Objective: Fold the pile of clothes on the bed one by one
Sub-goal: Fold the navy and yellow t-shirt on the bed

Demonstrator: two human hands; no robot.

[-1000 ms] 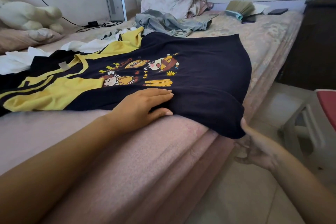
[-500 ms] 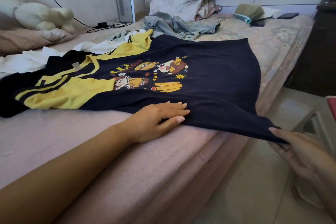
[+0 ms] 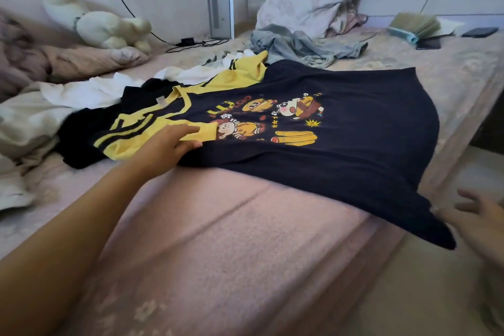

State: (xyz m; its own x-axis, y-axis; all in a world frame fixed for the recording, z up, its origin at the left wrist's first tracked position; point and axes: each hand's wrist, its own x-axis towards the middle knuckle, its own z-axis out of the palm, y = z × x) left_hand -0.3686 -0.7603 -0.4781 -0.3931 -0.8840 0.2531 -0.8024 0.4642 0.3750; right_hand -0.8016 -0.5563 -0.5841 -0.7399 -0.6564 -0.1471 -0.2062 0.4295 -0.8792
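Observation:
A dark navy T-shirt (image 3: 354, 128) with yellow sleeves and a cartoon print lies spread front up on the pink bed (image 3: 231, 248). Its lower hem corner hangs over the bed's right edge. My left hand (image 3: 171, 144) rests on the near yellow sleeve (image 3: 122, 144), fingers stretched across the cloth. My right hand (image 3: 480, 221) is blurred at the right edge, fingers spread, just beside the hanging hem corner. More clothes wait behind: a crumpled grey garment (image 3: 300, 46) and white garments (image 3: 90, 90) by the shirt's collar.
A white plush toy (image 3: 103, 27) and a pink pillow (image 3: 90, 60) lie at the back left. A white upright device (image 3: 221, 8) with cables stands against the wall. A bundled blanket (image 3: 308, 0), an open book (image 3: 414, 27) and a phone (image 3: 428, 43) sit at the back right. Floor lies to the right.
My left hand slid from the shirt's near side edge leftward onto the yellow sleeve. My right hand, which held the hem corner pulled out, now has its fingers spread beside it.

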